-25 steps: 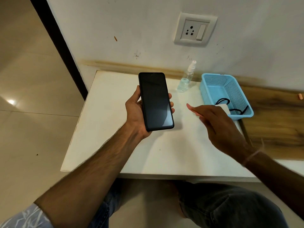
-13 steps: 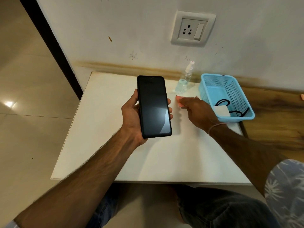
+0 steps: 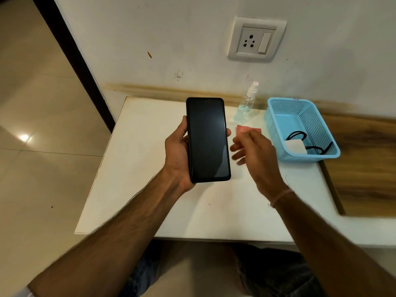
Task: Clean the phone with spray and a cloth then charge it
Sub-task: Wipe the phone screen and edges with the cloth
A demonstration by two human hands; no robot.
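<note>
Head view: left hand (image 3: 177,154) grips the dark phone (image 3: 207,140) above the table (image 3: 137,168); right hand (image 3: 257,156), blurred, fingers loose and empty, hovers just beside the pink cloth (image 3: 246,129).

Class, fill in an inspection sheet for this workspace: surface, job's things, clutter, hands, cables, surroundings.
Surface: white table, a few dark specks.
Job's things: phone, screen dark; pink cloth flat beside spray bottle; white charger in blue basket.
Clutter: nothing seen.
Hands: left hand grips phone; right hand blurred, open, over table near cloth.
Cables: black cable loose in basket.
Surroundings: wall socket, nothing plugged in; wooden board at right; tiled floor.
</note>
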